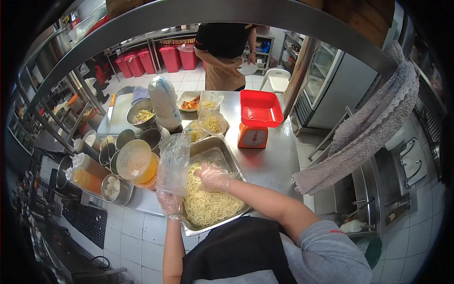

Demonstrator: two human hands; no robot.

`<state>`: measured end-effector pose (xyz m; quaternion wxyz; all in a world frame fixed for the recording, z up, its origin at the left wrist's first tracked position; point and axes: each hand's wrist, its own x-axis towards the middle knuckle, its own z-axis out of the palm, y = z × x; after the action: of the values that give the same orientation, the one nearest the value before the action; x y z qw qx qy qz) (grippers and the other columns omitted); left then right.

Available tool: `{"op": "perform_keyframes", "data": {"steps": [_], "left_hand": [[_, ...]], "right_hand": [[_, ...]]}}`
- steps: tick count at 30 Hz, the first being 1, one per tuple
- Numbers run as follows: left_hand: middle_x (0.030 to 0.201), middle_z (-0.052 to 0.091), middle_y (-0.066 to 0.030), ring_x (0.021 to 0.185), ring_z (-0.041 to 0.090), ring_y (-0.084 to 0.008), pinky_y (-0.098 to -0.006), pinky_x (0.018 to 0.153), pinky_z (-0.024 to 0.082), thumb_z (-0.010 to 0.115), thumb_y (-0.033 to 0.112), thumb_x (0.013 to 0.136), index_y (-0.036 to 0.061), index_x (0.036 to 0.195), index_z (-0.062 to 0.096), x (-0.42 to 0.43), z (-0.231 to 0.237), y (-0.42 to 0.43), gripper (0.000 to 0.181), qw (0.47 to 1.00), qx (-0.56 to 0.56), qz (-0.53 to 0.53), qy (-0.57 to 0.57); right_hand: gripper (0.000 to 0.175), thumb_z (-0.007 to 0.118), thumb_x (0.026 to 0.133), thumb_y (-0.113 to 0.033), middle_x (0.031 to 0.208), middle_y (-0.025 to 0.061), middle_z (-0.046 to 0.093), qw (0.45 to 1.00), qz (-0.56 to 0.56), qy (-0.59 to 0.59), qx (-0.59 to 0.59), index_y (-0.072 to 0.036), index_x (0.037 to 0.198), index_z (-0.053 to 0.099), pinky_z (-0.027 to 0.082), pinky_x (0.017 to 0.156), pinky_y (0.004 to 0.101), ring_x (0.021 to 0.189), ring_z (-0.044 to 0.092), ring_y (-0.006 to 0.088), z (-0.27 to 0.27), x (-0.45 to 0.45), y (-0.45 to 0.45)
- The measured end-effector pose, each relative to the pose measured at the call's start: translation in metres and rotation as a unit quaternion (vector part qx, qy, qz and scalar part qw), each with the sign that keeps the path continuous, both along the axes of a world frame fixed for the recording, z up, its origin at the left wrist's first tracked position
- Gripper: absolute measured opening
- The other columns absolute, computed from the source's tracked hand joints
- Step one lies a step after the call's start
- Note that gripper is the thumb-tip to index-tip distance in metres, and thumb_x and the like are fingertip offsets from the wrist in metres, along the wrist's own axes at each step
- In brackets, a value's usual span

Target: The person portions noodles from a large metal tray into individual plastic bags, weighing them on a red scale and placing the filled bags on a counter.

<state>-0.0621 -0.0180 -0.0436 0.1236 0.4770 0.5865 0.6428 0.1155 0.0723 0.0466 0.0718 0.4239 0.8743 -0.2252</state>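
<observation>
A deep steel tray (212,230) stands at the near edge of the steel table, with a heap of yellow noodles (212,207) in it. My right hand (214,178), in a clear plastic glove, reaches into the noodles; its fingertips are partly hidden among them. At the tray's left side my left hand (170,204), gloved too, grips the lower end of a clear plastic bag (173,165) that stands up above it. Beyond the tray lie several bags of noodles (212,124). An orange kitchen scale (253,136) with a red plastic basket (261,108) on top stands to the right.
Sauce bottles (87,179), steel pots and a bowl of eggs (111,187) crowd the left side. A knife (110,110) lies by a cutting board (120,119). Across the table a person (225,53) holds a white dish (247,69). A towel (358,142) hangs at right from the overhead shelf.
</observation>
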Motion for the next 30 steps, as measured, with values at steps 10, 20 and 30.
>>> {"op": "perform_keyframes", "data": {"steps": [10, 20, 30], "left_hand": [[0.104, 0.059, -0.0068, 0.095, 0.057, -0.0156, -0.0296, 0.083, 0.048, 0.062, 0.004, 0.084, -0.0018, 0.12, 0.051, -0.003, -0.005, 0.001, 0.038, 0.998, -0.011, 0.014, 0.064], [0.112, 0.06, -0.0085, 0.099, 0.057, -0.0168, -0.0296, 0.086, 0.048, 0.062, 0.005, 0.084, -0.0022, 0.121, 0.052, 0.011, 0.015, 0.002, 0.039, 0.996, 0.046, -0.023, -0.078], [0.105, 0.06, -0.0109, 0.092, 0.058, -0.0178, -0.0298, 0.081, 0.048, 0.06, 0.003, 0.083, -0.0045, 0.115, 0.052, 0.009, 0.012, -0.003, 0.034, 0.991, 0.01, -0.021, -0.134]], "right_hand": [[0.055, 0.073, 0.074, -0.028, 0.125, 0.0219, 0.045, 0.999, 0.009, 0.007, 0.049, -0.018, 0.124, 0.053, 0.049, 0.09, 0.0511, 0.113, 0.052, 0.0427, -0.014, 0.007, -0.006], [0.056, 0.072, 0.074, -0.025, 0.128, 0.0221, 0.042, 1.0, 0.0, 0.002, 0.025, -0.016, 0.125, 0.052, 0.048, 0.092, 0.0517, 0.115, 0.05, 0.044, -0.009, 0.004, -0.005], [0.059, 0.068, 0.077, -0.026, 0.136, 0.0227, 0.036, 0.999, 0.015, -0.021, 0.021, -0.016, 0.131, 0.046, 0.045, 0.097, 0.0513, 0.12, 0.046, 0.0449, -0.009, 0.0, -0.005]]}}
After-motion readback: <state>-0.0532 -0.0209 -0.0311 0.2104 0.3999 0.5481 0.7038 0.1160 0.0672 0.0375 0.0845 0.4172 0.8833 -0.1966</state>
